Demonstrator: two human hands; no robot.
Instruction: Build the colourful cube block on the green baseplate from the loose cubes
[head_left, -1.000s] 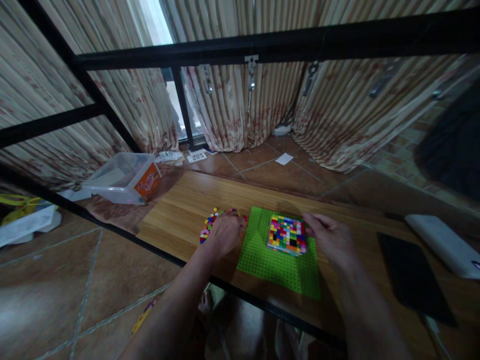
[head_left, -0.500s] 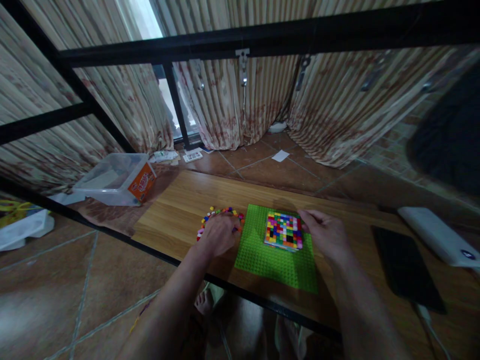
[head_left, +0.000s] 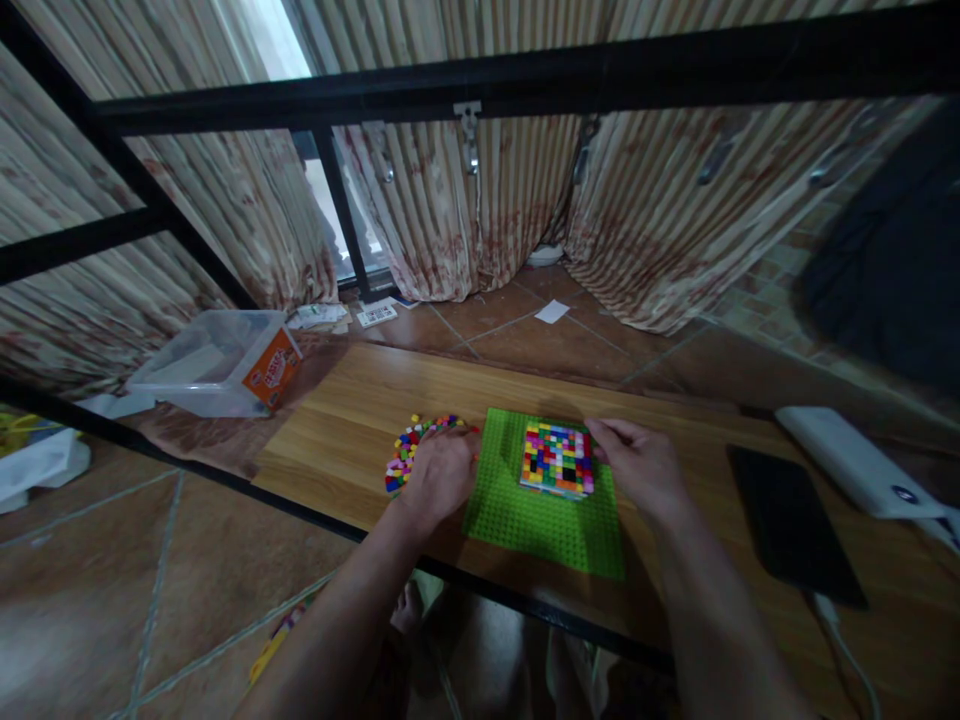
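A green studded baseplate (head_left: 525, 520) lies on the wooden table (head_left: 345, 420). On its far part sits a square block of many-coloured small bricks (head_left: 557, 460). My right hand (head_left: 637, 465) rests at the block's right edge, fingers touching its side. A pile of loose coloured bricks (head_left: 405, 452) lies left of the baseplate, and my left hand (head_left: 441, 472) lies over its right part, fingers curled down onto the bricks. Whether that hand holds a brick is hidden.
A black tablet (head_left: 787, 525) and a white oblong device (head_left: 855, 462) lie at the table's right. A clear plastic box with an orange label (head_left: 225, 362) stands on the floor to the left. Black metal bars (head_left: 480, 85) cross above; curtains hang behind.
The view has drifted so everything sits slightly lower-left in frame. Both hands stay in the same places, left on the loose bricks, right beside the block.
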